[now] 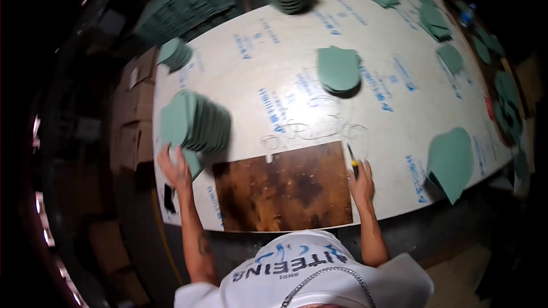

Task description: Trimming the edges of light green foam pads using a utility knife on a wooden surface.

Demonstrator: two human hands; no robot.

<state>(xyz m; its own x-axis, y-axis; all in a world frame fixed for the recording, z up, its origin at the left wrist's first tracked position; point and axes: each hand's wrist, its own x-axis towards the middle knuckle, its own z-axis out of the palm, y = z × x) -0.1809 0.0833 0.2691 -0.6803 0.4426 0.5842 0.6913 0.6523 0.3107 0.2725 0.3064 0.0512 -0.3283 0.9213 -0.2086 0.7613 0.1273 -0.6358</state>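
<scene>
White sheeting is covering a broad table [245,74], and blue printed lettering with small logos is repeating across it; dark lettering and blue marks are also running over the person's white shirt [308,262]. Cardboard boxes [137,100] are standing along the table's left side, a pale label showing on one; what they are holding is hidden. A blue bottle [467,15] is standing near the far right edge.

At the near edge, a stained brown board [285,191] is lying between the hands. The person's left hand [176,170] is resting just in front of a tall stack of green pieces [194,120], thumb and fingers standing wide apart, with a small green piece [193,163] lying beside the thumb. The right hand [362,185] is lying by the board's right edge, with a yellow-and-black handled tool [354,165] sitting between thumb and fingers, its tip pointing away; how firmly they are gripping cannot be told. Farther back, a shorter green pile [338,68] is sitting near the table's middle, and a large green sheet [454,159] is lying toward the right.
</scene>
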